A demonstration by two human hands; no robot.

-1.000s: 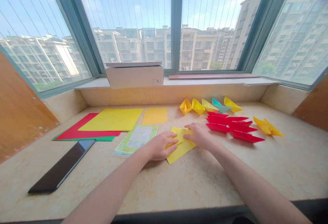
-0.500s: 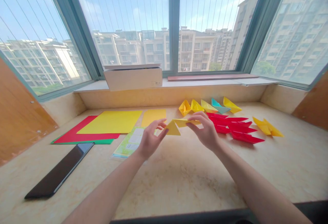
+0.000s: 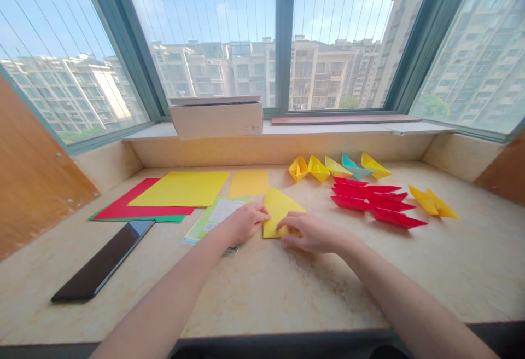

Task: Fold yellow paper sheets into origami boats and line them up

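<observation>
A folded piece of yellow paper (image 3: pixel 275 214) lies on the stone counter in front of me, with a slanted upper right edge. My left hand (image 3: pixel 248 221) is closed at its left edge, thumb and fingertips pinching the paper there. Across its lower right part rests my right hand (image 3: pixel 309 230), fingers bent but apart and touching the surface. They cover that corner. A green-and-white paper packet (image 3: pixel 213 216) sits just left of the folded paper, partly under my left forearm.
Yellow (image 3: pixel 184 186), red (image 3: pixel 127 203) and green sheets overlap at the left, above a black phone (image 3: pixel 104 263). An orange-yellow sheet (image 3: pixel 249 183) lies behind. Red paper boats (image 3: pixel 397 216), yellow boats (image 3: pixel 375 166) and a blue boat (image 3: pixel 356 168) stand right. A white box (image 3: pixel 217 118) rests on the sill.
The yellow paper has come down from the air between my hands onto the counter, and now lies flat. Both hands have lowered with it, the right one shifting left. The view has tilted slightly.
</observation>
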